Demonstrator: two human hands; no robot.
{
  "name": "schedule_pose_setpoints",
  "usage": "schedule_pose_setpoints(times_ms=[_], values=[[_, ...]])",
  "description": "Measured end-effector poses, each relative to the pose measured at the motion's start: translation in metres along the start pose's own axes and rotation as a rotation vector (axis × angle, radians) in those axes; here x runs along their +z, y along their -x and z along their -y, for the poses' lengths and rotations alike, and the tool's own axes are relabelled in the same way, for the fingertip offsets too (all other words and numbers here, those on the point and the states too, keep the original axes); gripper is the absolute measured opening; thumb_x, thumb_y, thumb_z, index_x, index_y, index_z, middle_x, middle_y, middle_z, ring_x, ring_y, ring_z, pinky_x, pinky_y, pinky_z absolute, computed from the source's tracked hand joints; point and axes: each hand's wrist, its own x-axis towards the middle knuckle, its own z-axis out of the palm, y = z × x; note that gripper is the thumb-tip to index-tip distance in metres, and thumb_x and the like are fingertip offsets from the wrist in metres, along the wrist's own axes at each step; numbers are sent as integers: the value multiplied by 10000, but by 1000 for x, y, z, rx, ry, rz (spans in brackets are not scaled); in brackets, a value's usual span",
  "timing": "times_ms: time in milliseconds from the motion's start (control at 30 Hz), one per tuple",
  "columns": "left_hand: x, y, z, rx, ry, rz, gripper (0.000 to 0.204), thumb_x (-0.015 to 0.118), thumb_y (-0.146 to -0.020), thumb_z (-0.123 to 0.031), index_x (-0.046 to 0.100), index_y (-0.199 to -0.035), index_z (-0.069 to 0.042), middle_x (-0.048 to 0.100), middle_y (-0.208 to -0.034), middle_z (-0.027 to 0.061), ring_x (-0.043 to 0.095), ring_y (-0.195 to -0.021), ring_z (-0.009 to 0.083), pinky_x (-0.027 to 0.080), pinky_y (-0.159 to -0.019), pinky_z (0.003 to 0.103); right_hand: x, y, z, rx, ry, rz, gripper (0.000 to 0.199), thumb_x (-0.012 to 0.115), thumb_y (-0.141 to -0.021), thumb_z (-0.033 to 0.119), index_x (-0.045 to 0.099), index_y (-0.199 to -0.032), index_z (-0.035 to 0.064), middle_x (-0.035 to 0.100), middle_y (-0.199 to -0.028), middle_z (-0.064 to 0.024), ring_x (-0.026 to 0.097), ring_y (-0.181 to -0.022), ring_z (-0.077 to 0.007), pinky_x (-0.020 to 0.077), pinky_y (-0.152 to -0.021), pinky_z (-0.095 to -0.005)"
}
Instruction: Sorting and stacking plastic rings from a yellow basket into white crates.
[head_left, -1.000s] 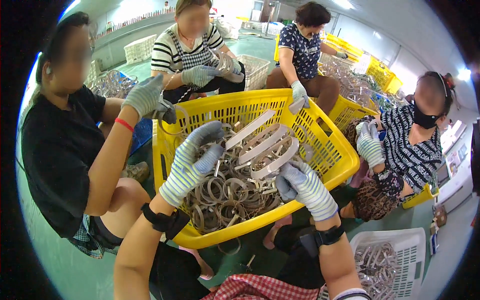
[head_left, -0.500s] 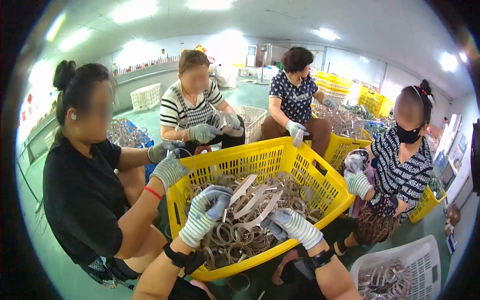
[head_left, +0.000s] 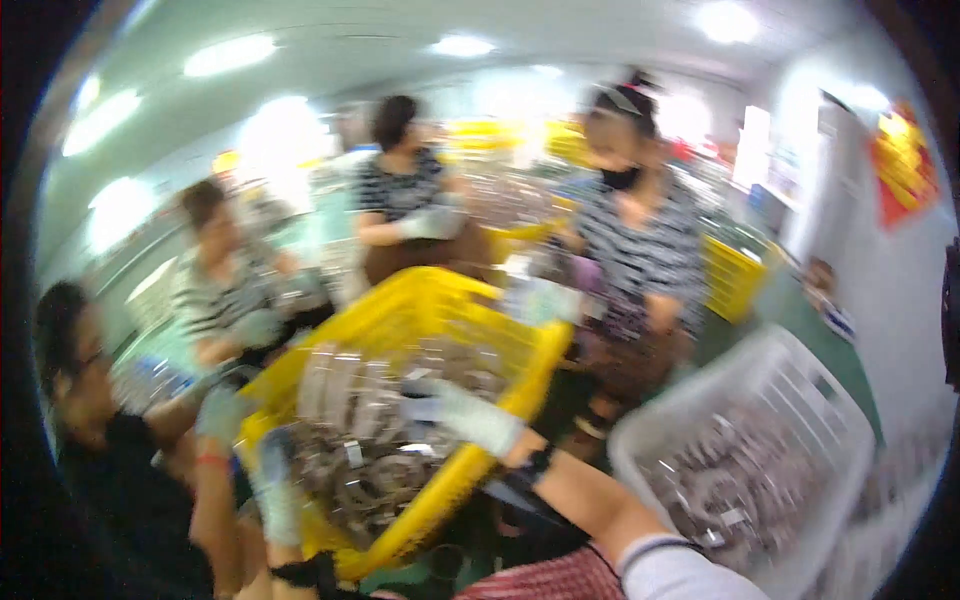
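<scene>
Motion blurs the view. Both my hands wear pale striped gloves with dark grey fingers. My left hand (head_left: 275,490) is over the left edge of a yellow basket (head_left: 500,420); its fingers are smeared. Further right, my right hand (head_left: 465,410) reaches into the basket, its fingers closed against a row of grey-beige curved strips (head_left: 345,390). These strips stand side by side between my hands, and their far ends are blurred. Below them lies a heap of similar curved bands and rings (head_left: 370,490).
At the right stands a white basket (head_left: 620,455) with more curved pieces. One co-worker (head_left: 640,220) sits ahead right, another (head_left: 405,190) at the back, and two more on the left, one with gloved hands (head_left: 220,410) by the yellow basket. Another yellow basket (head_left: 730,275) is behind.
My view has swung to the right, bringing the white basket fully into sight. The strips between my hands now stand more upright, and my hands appear farther apart.
</scene>
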Motion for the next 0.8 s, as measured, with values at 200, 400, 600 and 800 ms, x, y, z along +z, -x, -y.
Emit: schedule_pose_setpoints(times_ms=[200, 400, 600, 800], values=[[15, -39, 68, -469, 473, -184, 182, 529, -936, -276, 574, -983, -106, 524, -789, -43, 455, -623, 50, 360, -545, 187, -33, 102, 81, -247, 127, -282, 354, 640, -855, 358, 607, -972, 25, 569, -719, 18, 537, -601, -63, 439, -543, -214], [-76, -69, 174, -576, 448, 236, 466, 498, -939, -287, 430, -1348, -73, 492, -1278, 63, 486, -1106, 167, 394, -912, 290, -75, 248, 136, -384, 159, -844, 405, 631, -802, 273, 577, -1074, -22, 580, -780, -35, 549, -619, -94, 477, -588, -240], [-59, -49, 144, -459, 426, 240, 484, 486, -941, -295, 405, -1368, -82, 446, -1340, 93, 443, -1189, 195, 369, -964, 317, -163, 418, 126, -532, 272, -1312, 384, 637, -843, 415, 604, -1005, 69, 578, -775, -17, 568, -698, -113, 502, -624, -271], [-45, -56, 182, -294, 224, 439, 490, 488, -940, -305, 402, -1370, -86, 436, -1354, 90, 447, -1186, 196, 374, -960, 319, -212, 558, 60, -229, 221, -1620, 288, 616, -873, 298, 609, -1007, 43, 602, -802, -37, 546, -629, -117, 456, -571, -258]])
